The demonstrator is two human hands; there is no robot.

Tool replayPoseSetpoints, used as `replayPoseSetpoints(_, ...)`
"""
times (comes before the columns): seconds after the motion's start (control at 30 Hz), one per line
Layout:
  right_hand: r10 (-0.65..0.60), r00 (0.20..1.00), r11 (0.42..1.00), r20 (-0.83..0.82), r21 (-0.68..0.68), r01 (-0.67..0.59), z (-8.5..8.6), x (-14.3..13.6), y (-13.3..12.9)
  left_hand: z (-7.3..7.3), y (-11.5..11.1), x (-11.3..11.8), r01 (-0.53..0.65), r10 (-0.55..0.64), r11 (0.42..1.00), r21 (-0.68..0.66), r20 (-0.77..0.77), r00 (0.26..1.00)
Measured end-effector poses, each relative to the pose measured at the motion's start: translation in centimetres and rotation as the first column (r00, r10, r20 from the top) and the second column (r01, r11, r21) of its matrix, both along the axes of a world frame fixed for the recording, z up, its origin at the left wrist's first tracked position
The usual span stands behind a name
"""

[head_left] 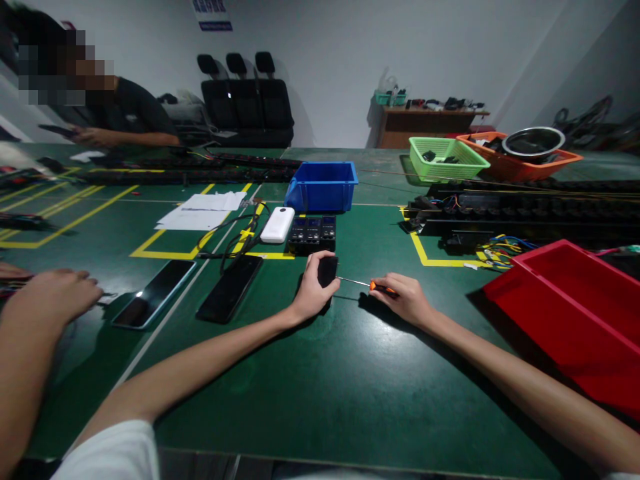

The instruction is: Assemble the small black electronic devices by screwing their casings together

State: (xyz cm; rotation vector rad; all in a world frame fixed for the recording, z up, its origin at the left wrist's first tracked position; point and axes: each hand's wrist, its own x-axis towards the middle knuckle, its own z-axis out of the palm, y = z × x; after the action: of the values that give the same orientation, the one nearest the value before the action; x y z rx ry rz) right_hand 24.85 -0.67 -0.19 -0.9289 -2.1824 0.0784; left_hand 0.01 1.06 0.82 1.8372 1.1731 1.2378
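My left hand (pixel 312 291) grips a small black box (pixel 328 272), held on edge just above the green table (pixel 320 400). To its right, my right hand (pixel 404 299) is closed around the orange and black handle of a screwdriver (pixel 381 288). The thin metal shaft points left, and its tip reaches the right side of the box. Behind the box stand several similar black modules (pixel 313 233). A white power bank (pixel 277 225) lies beside them.
Two phones (pixel 230 288) (pixel 155 293) lie left of my left hand. Another person's hand (pixel 53 300) is at the far left. A blue bin (pixel 325 185) stands behind the modules, a red bin (pixel 575 320) at the right. Papers, cables, black rails and baskets lie farther back.
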Motion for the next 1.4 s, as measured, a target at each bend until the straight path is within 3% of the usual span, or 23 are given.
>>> replayPoseSetpoints(0.73, -0.044, 0.999, 0.999, 0.021, -0.015, 0.045, -0.41, -0.07, -0.24, 0.02, -0.05, 0.06, 0.009, -0.009, 1.000, 0.002, 0.018, 1.000)
replayPoseSetpoints(1.4, 0.012, 1.000, 1.000, 0.012, -0.017, -0.012, -0.12, 0.10, -0.16, -0.07, 0.04, 0.03, 0.009, -0.009, 1.000, 0.007, 0.016, 1.000)
